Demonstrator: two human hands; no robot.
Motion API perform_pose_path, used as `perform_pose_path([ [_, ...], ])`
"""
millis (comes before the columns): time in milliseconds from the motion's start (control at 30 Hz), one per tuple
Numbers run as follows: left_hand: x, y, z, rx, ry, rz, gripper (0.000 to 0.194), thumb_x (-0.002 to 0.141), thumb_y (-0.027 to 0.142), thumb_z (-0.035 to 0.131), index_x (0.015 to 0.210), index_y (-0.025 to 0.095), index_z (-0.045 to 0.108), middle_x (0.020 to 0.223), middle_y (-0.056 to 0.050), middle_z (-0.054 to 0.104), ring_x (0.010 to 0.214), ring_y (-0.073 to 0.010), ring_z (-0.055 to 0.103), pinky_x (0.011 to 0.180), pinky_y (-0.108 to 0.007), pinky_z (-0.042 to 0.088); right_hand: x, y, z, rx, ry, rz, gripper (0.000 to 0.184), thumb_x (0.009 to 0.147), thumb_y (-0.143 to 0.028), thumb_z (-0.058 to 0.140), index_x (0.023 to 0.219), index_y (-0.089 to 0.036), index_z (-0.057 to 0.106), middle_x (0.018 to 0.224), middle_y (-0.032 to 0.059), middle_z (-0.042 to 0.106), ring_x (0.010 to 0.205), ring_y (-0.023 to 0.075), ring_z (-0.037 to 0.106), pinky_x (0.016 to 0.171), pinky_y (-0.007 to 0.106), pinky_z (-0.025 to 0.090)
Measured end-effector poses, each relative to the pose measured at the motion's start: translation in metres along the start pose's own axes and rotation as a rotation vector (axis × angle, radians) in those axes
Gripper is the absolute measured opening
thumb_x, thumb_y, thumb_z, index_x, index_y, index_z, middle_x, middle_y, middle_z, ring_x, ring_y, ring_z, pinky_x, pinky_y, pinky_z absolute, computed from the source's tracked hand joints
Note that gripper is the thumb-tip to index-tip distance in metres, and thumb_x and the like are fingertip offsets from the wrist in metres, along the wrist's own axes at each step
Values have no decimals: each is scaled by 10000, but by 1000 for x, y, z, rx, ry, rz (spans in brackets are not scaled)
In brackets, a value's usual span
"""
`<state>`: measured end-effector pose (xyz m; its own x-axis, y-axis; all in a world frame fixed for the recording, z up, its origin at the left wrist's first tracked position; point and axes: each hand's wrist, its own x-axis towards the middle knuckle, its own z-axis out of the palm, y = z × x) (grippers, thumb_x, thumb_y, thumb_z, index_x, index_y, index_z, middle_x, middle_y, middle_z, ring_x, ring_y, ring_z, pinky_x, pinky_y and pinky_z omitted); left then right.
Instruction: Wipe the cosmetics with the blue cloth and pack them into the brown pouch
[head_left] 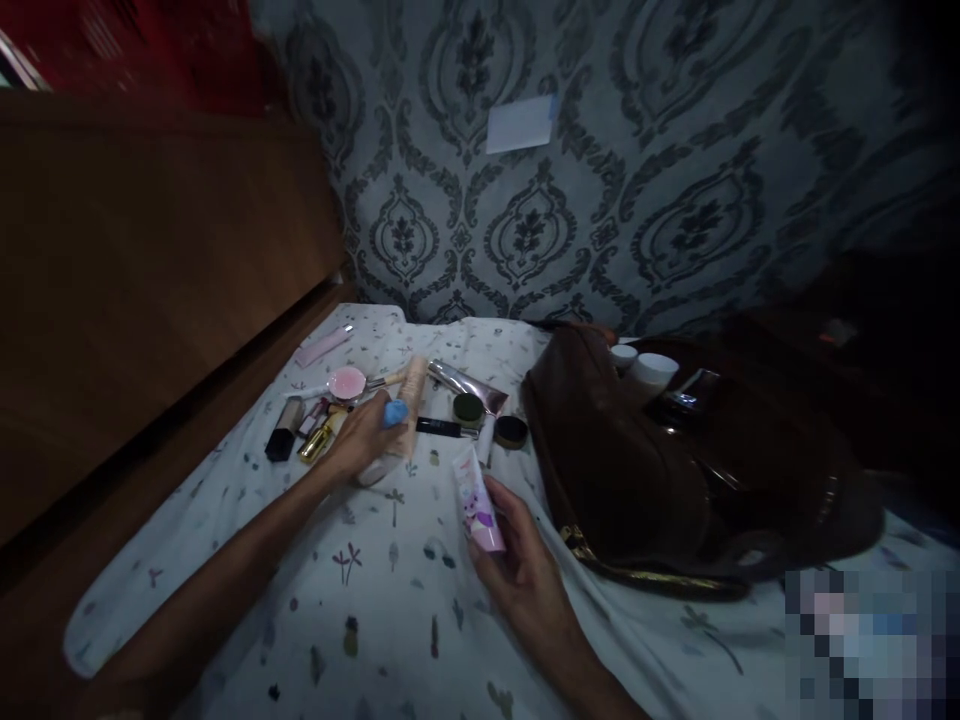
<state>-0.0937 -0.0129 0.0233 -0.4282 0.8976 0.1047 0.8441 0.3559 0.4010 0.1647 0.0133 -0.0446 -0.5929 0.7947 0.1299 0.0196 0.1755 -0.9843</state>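
in the head view, the right grip (517, 545) is narrow, thumb on one side and fingers on the other, holding a printed tube (478, 503); the tube is tilted, its white end pointing up and away from the wrist, its lilac end low between thumb and fingers; the left grip (364, 437) is seen from the back, with a small blue piece (395, 412) at its fingertips; i cannot tell whether that piece is pinched or only touched; just beyond these fingertips lies a beige tube (412, 395); left of the left grip, near it, are a gold tube (318, 440) and, farther out, a dark-capped bottle (285, 430); beyond the left grip sit a round pink item (346, 382) and, farther off, a slim pink item (324, 346); between the two grips, and ahead of the right one, lie a slim black tube (441, 428), a green-lidded round jar (468, 408), a dark round jar (511, 432) and a silvery tube (459, 380); all these rest on a patterned sheet (390, 590); right of the right grip, apart from it, stands a brown bag (607, 480), with a white-topped container (651, 370) showing at its top; well beyond both grips is a patterned wall (529, 220) bearing a white card (521, 124).
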Motion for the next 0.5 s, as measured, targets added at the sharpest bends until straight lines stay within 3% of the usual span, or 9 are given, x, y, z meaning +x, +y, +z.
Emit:
perform_pose_path([
  [100, -4, -7, -4, 12, 64, -36, 126, 909, 300, 547, 990, 204, 537, 901, -37, 669, 864, -236, 649, 719, -318, 455, 0, 1, 0, 0, -20, 6, 569, 889, -349, 598, 1427, -256, 441, 1493, 106, 496, 1368, 259, 493, 1189, 490, 342],
  [200, -9, -17, -20, 62, 132, -77, 165, 920, 274, 505, 1069, 213, 543, 951, -46, 679, 903, -244, 650, 776, -333, 477, 0, 4, -1, -1, -33, 24, 566, 898, -369, 594, 1427, -258, 429, 1494, 107, 490, 1367, 258, 494, 1179, 487, 357],
  [367, -28, -50, -54, 248, 263, -234, 335, 891, 283, 487, 1206, 178, 528, 1227, -179, 593, 1148, -379, 562, 834, -446, 480, 1, 4, -3, -26, -26, 19, 561, 894, -363, 607, 1420, -251, 445, 1459, 108, 522, 1341, 262, 522, 1156, 470, 396],
  [500, -44, -81, -59, 383, 86, -337, 479, 932, 466, 442, 1318, 185, 482, 1245, -191, 593, 1126, -385, 599, 787, -424, 503, 4, 1, 1, -169, 6, -94, 537, 895, -338, 612, 1405, -231, 483, 1441, 134, 531, 1334, 276, 527, 1123, 475, 440],
])
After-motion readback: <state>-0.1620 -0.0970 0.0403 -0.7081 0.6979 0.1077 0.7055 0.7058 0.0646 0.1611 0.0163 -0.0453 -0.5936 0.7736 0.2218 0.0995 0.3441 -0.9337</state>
